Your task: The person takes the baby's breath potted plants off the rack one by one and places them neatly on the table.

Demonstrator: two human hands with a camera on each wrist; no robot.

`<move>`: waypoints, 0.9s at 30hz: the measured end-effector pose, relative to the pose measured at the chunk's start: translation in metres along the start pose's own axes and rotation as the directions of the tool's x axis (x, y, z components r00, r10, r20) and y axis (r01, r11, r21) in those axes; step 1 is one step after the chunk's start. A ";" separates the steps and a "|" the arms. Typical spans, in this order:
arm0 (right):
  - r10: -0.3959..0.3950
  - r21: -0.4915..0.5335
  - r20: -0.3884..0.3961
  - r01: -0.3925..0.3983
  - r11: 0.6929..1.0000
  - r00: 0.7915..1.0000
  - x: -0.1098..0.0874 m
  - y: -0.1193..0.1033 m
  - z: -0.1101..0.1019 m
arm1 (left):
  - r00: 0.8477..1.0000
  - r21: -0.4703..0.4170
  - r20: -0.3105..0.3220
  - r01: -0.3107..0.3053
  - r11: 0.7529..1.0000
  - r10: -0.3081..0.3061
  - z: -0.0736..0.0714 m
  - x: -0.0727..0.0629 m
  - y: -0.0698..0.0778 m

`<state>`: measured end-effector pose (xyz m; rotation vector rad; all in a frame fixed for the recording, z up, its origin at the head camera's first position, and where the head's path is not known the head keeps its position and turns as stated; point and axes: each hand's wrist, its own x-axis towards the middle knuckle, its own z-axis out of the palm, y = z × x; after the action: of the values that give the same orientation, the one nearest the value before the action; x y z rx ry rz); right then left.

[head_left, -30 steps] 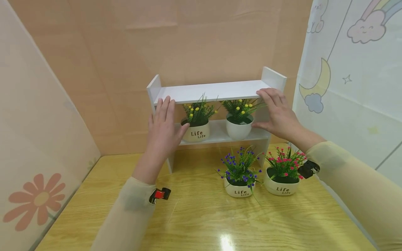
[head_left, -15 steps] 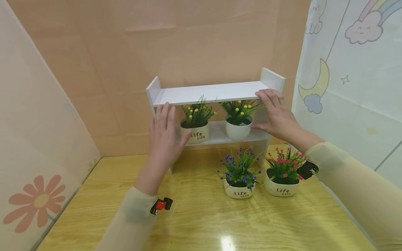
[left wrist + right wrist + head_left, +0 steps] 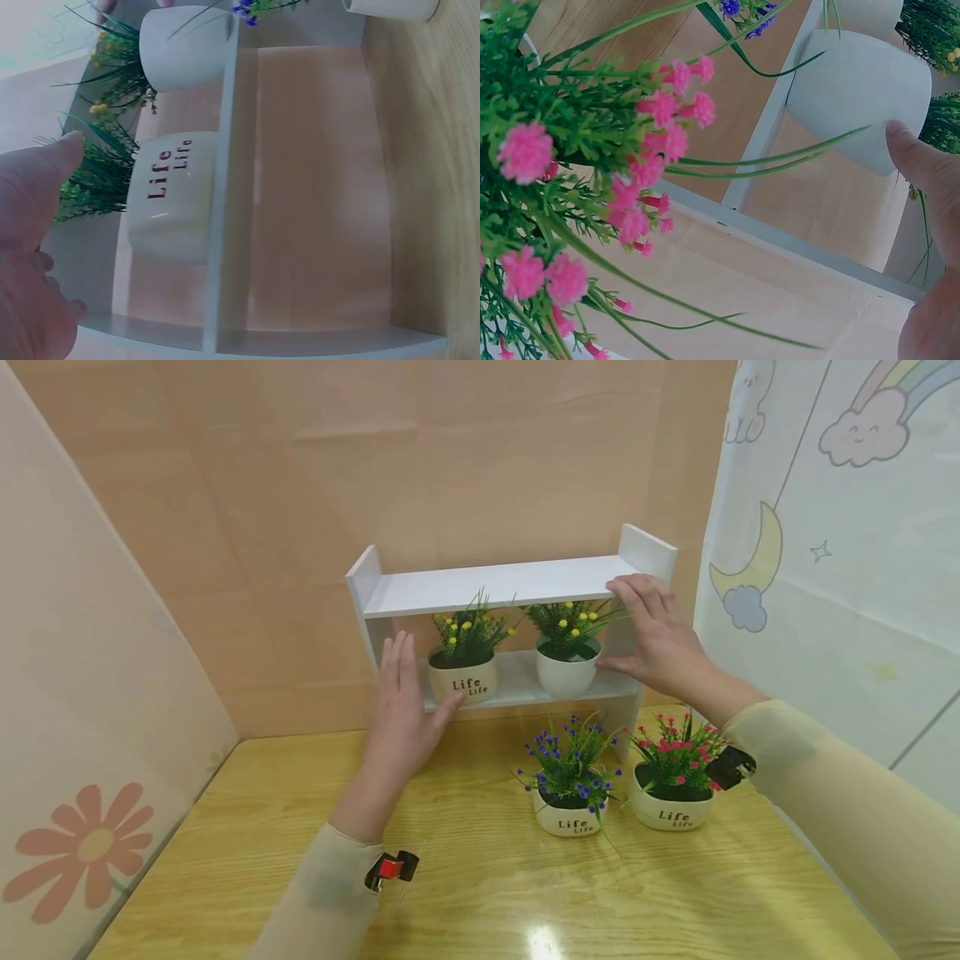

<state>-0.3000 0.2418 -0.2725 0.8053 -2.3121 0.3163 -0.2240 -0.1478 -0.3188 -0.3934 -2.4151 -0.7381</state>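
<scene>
A white two-tier shelf point(image 3: 495, 583) stands at the back of the table. Its lower board bears a cream "Life" pot point(image 3: 444, 678) of yellow flowers at left and a plain-looking white pot point(image 3: 567, 679) of yellow flowers at right. My left hand point(image 3: 397, 714), fingers extended, is in front of the shelf's left side; its thumb overlaps the cream pot's lower edge, and contact cannot be told. My right hand point(image 3: 666, 639) has its fingertips at the top board's front edge. In the right wrist view its thumb point(image 3: 911, 154) touches the white pot point(image 3: 862, 90).
On the table point(image 3: 465, 868), in front of the shelf's right part, stand a "Life" pot of purple flowers point(image 3: 570, 820) and one of pink flowers point(image 3: 672, 812). A patterned white wall point(image 3: 840, 677) rises at the right, an orange backdrop point(image 3: 300, 527) behind the shelf.
My left hand has come down from the top board's front edge to the level of the cream pot. The right hand has kept its place; the pots have not visibly moved.
</scene>
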 end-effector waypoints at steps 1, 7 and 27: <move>0.000 -0.002 0.001 0.000 1.000 1.000 0.000 0.000 0.000 | 1.000 -0.012 0.010 0.013 1.000 -0.013 0.002 0.000 -0.001; 0.000 -0.009 0.002 0.000 1.000 1.000 0.000 0.000 0.000 | 0.995 -0.077 0.060 0.080 0.994 -0.076 0.010 0.001 -0.006; -0.033 -0.005 -0.014 0.033 0.999 0.999 -0.001 0.003 0.004 | 0.971 -0.233 0.161 0.210 0.949 -0.175 0.028 0.026 -0.021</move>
<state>-0.3035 0.2431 -0.2757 0.8354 -2.2833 0.3009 -0.2660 -0.1449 -0.3309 -0.3173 -2.5221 -1.1432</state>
